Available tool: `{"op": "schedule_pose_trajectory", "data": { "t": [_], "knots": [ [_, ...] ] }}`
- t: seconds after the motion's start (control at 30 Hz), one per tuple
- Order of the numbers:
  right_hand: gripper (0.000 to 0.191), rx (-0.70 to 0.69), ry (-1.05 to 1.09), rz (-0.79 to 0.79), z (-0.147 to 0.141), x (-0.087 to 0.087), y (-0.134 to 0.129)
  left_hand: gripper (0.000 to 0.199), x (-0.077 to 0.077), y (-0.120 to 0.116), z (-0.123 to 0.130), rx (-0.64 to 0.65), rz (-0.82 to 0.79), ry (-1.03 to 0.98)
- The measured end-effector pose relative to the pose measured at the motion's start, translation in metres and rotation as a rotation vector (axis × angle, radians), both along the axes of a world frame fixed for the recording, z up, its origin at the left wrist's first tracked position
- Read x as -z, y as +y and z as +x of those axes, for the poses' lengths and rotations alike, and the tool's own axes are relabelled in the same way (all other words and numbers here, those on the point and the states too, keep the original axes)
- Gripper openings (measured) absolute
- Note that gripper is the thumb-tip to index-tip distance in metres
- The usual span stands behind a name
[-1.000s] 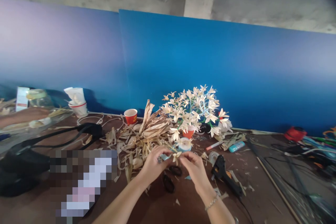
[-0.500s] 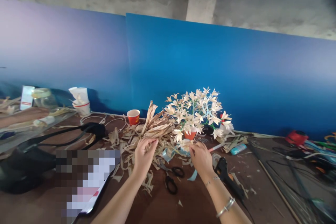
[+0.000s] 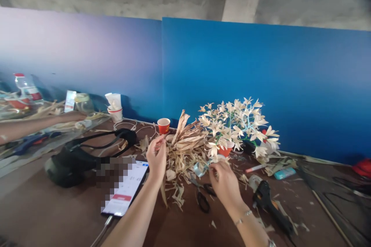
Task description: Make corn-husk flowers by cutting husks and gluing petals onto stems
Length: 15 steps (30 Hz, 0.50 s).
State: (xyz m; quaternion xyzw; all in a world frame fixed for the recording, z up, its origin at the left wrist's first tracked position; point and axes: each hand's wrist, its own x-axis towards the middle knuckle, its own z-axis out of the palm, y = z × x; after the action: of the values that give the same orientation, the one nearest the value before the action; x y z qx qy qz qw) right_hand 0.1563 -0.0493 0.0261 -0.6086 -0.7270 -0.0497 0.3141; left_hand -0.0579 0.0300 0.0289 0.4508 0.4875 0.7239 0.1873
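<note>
My left hand (image 3: 157,158) is raised over the left side of a heap of pale husk scraps (image 3: 185,166), thumb and fingers pinched together; anything in the pinch is too small to make out. Closed in a similar pinch, my right hand (image 3: 225,181) hovers by a curl of light blue ribbon (image 3: 199,169), and I cannot see what its fingertips hold. Black-handled scissors (image 3: 203,200) lie between my forearms. Behind the hands are dried corn husks (image 3: 187,135) and a bunch of cream husk flowers (image 3: 232,119) in a red paper cup (image 3: 224,150).
A black glue gun (image 3: 271,204) lies right of my right wrist. To the left are a phone (image 3: 127,189) on a cable and a black strapped bag (image 3: 69,166). Another red cup (image 3: 164,126) stands behind. Another person's arm (image 3: 37,123) reaches in from the left.
The view has turned left, so the table things appear farther right. Relative to the table, both my hands have shifted left, still pinched. More of the other person's arm shows.
</note>
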Motion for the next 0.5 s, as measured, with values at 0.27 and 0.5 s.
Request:
{"op": "schedule_pose_trajectory", "data": {
  "t": [0.27,0.5],
  "knots": [
    [0.016,-0.238,-0.071,-0.132,-0.063,-0.002,-0.008,0.025,0.004,0.003,-0.007,-0.011,-0.027,0.051],
    [0.018,0.133,0.016,-0.105,-0.007,-0.003,-0.005,0.022,0.007,0.002,-0.001,0.004,-0.021,0.150]
  ]
}}
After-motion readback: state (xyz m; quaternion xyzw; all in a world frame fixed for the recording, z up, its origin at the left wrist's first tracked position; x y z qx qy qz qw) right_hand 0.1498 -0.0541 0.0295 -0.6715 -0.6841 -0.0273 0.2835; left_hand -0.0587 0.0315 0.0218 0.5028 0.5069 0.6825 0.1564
